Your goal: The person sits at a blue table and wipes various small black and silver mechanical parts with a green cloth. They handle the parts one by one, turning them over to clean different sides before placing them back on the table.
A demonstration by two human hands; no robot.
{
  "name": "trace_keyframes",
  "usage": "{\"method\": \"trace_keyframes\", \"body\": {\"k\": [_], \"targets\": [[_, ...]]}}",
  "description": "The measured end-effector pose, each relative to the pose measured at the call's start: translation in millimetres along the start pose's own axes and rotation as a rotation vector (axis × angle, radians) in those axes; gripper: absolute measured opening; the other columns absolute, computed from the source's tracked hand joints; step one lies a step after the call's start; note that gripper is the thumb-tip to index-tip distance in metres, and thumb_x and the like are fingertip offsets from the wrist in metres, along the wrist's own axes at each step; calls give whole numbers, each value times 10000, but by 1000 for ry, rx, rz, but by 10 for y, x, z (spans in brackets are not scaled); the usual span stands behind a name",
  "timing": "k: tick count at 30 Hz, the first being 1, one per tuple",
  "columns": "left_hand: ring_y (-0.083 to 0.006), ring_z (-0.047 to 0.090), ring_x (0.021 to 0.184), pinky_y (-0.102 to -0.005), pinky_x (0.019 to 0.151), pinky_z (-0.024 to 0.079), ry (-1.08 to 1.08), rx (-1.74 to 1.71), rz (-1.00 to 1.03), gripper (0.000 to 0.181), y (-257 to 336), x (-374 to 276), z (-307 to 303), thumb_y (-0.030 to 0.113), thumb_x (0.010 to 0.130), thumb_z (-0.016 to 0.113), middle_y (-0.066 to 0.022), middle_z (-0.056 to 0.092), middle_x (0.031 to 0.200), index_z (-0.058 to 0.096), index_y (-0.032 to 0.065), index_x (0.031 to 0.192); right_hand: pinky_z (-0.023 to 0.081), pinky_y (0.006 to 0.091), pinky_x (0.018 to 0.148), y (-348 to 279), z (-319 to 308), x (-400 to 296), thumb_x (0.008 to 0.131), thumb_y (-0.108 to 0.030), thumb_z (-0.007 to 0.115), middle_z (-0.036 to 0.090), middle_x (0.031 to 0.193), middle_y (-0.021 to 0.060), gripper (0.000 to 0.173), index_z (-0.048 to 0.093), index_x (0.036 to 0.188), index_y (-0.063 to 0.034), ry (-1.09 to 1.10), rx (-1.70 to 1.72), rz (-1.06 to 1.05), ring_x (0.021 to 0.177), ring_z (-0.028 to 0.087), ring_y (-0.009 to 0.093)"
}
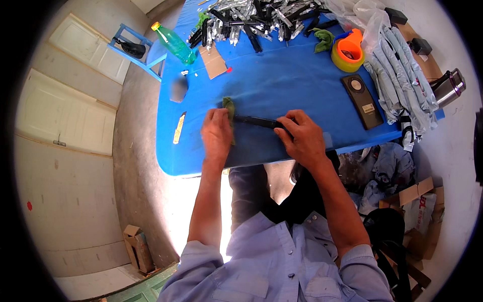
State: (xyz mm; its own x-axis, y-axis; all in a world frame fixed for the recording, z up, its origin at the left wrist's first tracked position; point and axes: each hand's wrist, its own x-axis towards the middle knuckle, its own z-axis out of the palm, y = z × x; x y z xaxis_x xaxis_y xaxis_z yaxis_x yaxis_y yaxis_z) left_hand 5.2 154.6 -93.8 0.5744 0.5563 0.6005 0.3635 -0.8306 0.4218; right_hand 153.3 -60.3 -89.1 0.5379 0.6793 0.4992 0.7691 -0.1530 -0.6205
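Observation:
My left hand (217,130) grips a green cloth (228,104) around the left end of a slim black bar-shaped part (254,121). The part's right end is pinched between the thumb and fingers of my right hand (302,136). It lies roughly level, just over the blue-covered table (271,83) near its front edge. What the part is exactly cannot be told. A large pile of black and silvery parts (249,22) lies at the table's far side.
Left on the table are a green bottle (175,45), a cardboard piece (212,62) and a yellow-handled cutter (179,130). At right lie a phone (361,102), a tape roll in an orange dispenser (347,53), grey plastic bags (402,79) and a steel flask (451,88).

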Motion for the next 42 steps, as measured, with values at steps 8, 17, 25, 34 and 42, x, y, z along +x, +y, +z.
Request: {"method": "trace_keyframes", "body": {"k": [8, 17, 25, 34, 42], "targets": [[-395, 725, 900, -443, 785, 577, -46, -102, 16, 112, 301, -86, -65, 10, 978, 691, -174, 735, 1076, 747, 10, 1075, 571, 458, 797, 29, 16, -12, 912, -177, 802, 664, 1075, 99, 204, 745, 1070, -62, -23, 4, 1, 975, 694, 328], [-434, 705, 958, -499, 833, 577, -148, 70, 43, 135, -42, 106, -94, 2, 977, 631, -175, 727, 1075, 735, 19, 1063, 568, 464, 808, 3, -16, 14, 913, -140, 786, 662, 1070, 110, 185, 730, 1066, -52, -27, 15, -8, 985, 689, 341], [-412, 728, 950, -461, 808, 588, -88, -44, 1, 113, 255, 36, -185, -2, 984, 660, -191, 738, 1078, 739, -5, 1064, 571, 457, 795, 20, 16, 0, 921, -145, 781, 664, 1067, 107, 173, 734, 1059, -51, -4, 11, 8, 974, 691, 335], [-444, 708, 941, -489, 810, 583, -169, 100, 17, 125, -91, 165, -118, -20, 970, 640, -206, 729, 1084, 735, -2, 1050, 566, 454, 763, -4, 11, 14, 945, -163, 768, 672, 1018, 97, 128, 744, 983, -44, 16, 16, 7, 920, 693, 322], [-437, 710, 938, -490, 808, 577, -81, -101, 42, 131, 252, 72, -73, -10, 981, 633, -202, 728, 1066, 739, 1, 1059, 561, 466, 746, 28, 54, 18, 980, -167, 738, 672, 986, 108, 146, 712, 916, -38, 59, 28, 5, 899, 689, 343]]}}
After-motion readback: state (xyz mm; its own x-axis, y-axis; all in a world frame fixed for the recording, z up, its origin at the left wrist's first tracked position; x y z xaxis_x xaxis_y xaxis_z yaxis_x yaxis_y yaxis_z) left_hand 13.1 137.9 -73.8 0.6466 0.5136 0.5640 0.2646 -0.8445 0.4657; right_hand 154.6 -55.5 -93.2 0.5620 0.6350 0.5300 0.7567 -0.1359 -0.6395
